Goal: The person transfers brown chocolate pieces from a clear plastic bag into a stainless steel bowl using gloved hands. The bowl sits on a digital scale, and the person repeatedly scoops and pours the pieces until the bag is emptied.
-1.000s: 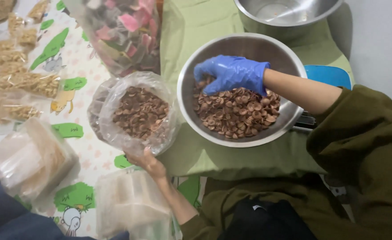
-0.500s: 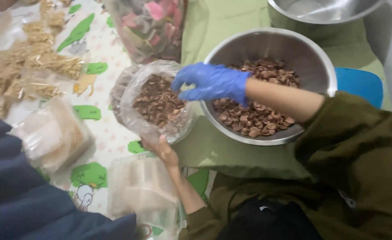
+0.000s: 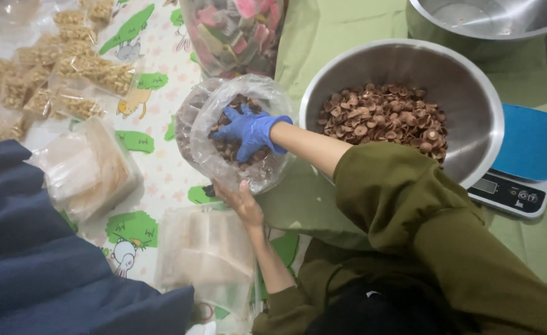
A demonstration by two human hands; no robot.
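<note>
Head view: right hand [image 3: 253,131], blue-gloved, sits inside the mouth of a clear plastic bag [image 3: 236,133], fingers loosely spread and curled down onto the brown round snack pieces [image 3: 229,147] already in it. Can't tell whether it grips any or just rests on them.

Left hand [image 3: 242,201], bare, cups the bag from below at its near edge, fingers pressed against the plastic, propping the opening up.

Bag lies on the patterned mat [image 3: 162,161], just beside the steel bowl [image 3: 472,111], touching or nearly touching its rim.

Progress, my read:
- Bag partly filled: a layer of pieces covers its bottom, plenty of room above.
- Bowl holds a big heap of the same pieces [image 3: 385,121], so the bulk is not bagged.
- Blue digital scale [image 3: 524,167] sits half under the bowl on the right; this bag is not on it.
- Stack of flat empty clear bags [image 3: 208,254] lies near the left forearm, unused.
- Filled small packets of a lighter snack [image 3: 69,80] are laid out far left on the mat, a separate batch by the look of it.

Also in frame: a second steel bowl [image 3: 490,18] top right, a bag of pink and dark chips [image 3: 236,31] at the top, dark blue cloth [image 3: 38,248] lower left.
</note>
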